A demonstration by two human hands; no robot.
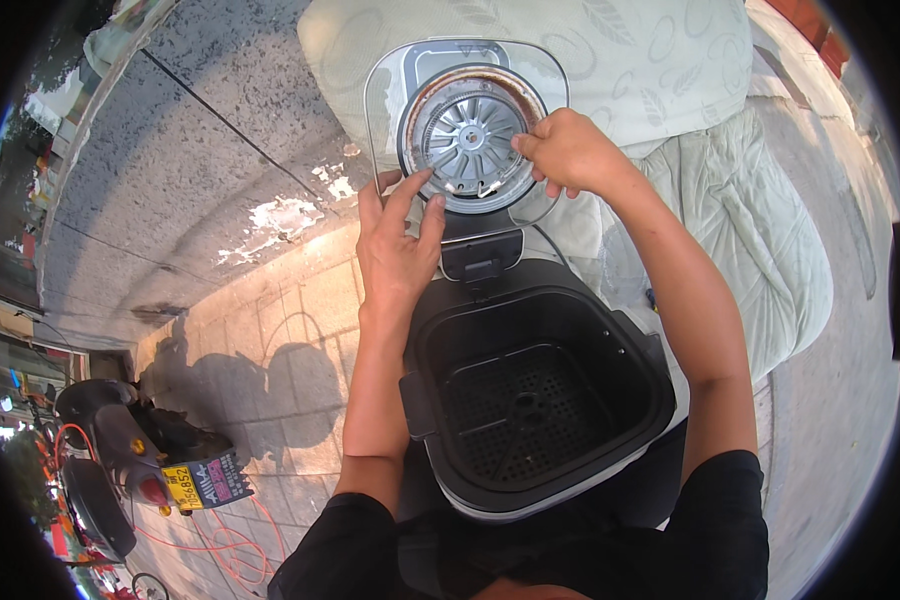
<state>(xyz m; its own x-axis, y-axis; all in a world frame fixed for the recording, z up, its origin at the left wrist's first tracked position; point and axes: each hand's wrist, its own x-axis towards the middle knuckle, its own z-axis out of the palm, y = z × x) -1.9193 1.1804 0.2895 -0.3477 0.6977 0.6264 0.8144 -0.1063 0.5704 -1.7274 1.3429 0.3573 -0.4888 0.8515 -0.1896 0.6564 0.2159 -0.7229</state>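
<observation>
An air fryer (440,466) stands in front of me with its lid (543,66) raised upright at the back. Set in the lid is a round metal housing (519,88), brown-stained around its inside, with a heating coil and a silver fan (470,138). My left hand (402,232) rests at the lower left of the housing, fingers apart and fingertips at its rim. At the right side of the housing, my right hand (573,153) is closed with thumb and forefinger together. What it pinches, if anything, is hidden. Below, a black basket (530,440) with a perforated bottom sits inside the fryer.
Behind the lid and to the right lie pale green patterned cushions (660,60). A grey stone ledge (220,130) with peeling white patches runs at the left. A parked scooter (140,455) and an orange cable (235,545) are on the paved ground (300,420) at lower left.
</observation>
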